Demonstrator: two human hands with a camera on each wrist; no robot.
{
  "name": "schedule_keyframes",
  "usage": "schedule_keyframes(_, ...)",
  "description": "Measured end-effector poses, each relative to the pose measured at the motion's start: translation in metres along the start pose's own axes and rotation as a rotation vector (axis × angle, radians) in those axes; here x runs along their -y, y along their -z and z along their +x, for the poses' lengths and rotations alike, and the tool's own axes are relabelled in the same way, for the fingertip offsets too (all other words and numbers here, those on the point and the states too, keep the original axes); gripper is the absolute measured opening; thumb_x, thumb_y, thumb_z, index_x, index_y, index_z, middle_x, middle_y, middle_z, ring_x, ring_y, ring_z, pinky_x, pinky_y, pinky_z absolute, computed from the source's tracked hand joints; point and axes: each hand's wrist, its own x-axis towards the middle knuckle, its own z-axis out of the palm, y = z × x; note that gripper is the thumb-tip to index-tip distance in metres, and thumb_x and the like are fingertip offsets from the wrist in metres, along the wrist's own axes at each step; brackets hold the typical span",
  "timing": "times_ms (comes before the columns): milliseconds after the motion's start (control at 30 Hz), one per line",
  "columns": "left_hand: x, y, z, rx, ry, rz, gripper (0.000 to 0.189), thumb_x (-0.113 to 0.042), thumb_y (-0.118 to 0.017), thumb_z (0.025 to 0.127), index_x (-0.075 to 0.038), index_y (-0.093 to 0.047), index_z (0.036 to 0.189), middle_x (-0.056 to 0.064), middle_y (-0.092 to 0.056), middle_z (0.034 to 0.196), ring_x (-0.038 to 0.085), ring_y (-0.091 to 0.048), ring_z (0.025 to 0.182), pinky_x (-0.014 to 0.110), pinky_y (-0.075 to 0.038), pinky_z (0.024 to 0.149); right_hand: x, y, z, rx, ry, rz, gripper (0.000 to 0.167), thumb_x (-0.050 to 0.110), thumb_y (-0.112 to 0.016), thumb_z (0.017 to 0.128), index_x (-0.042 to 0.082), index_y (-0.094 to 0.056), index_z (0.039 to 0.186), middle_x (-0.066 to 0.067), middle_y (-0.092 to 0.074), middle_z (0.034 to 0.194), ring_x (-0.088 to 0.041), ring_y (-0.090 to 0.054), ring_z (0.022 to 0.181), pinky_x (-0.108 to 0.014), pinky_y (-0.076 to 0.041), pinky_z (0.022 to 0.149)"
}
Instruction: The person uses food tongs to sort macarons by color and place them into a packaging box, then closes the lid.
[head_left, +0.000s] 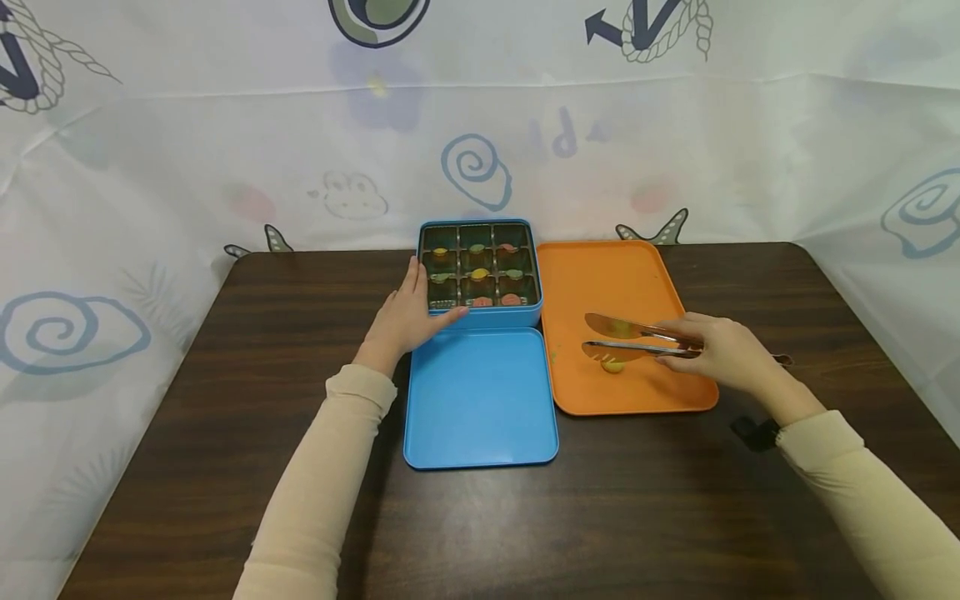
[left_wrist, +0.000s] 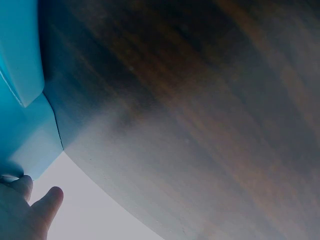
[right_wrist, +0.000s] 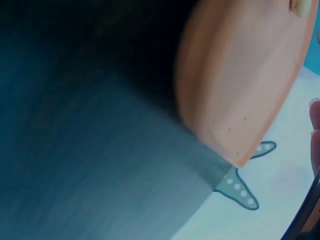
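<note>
In the head view a blue box point(head_left: 504, 317) holds a dark divided insert point(head_left: 459, 250) with small coloured pieces in its compartments. My left hand point(head_left: 405, 321) rests against the box's left side, fingers straight, with the thumb along its front left corner. Over the orange tray point(head_left: 600, 275), my right hand point(head_left: 723, 350) grips metal tongs point(head_left: 630, 347). The tongs' two ends stand apart, one slotted like a fork. A small yellow-green piece point(head_left: 612, 367) lies on the tray just by the fork end. In the right wrist view only fingertips point(right_wrist: 315, 117) show at the edge.
A flat blue lid point(head_left: 480, 400) lies in front of the box, left of the tray. All of it stands on a dark wooden table point(head_left: 600, 517). A white patterned cloth point(head_left: 300, 167) hangs behind and beside the table.
</note>
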Motion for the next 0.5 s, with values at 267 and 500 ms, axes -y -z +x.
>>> schedule_keyframes(267,0.0001,-0.0002,0.0004,0.003,0.003,0.005,0.113,-0.079,-0.039,0.084,-0.004,0.008,0.153,0.01,0.018,0.161,0.036,-0.021,0.147,0.051,-0.016,0.121,-0.0048,-0.0047,-0.0053,-0.006,0.033,-0.034,0.041,0.024,-0.079,0.079,0.012,-0.069,0.117,0.005,-0.059,0.08,-0.003,-0.048,0.063,-0.023,-0.04,0.055)
schedule_keyframes(500,-0.001,0.0,0.0003,0.004,0.007,0.0,0.111,-0.076,-0.041,0.085,-0.005,0.009,0.153,0.008,0.018,0.161,0.037,-0.024,0.146,0.051,-0.016,0.121,-0.0069,-0.007,-0.009,-0.008,0.059,-0.052,0.04,0.023,-0.078,0.079,0.013,-0.069,0.117,0.007,-0.057,0.078,0.0,-0.043,0.06,-0.022,-0.036,0.052)
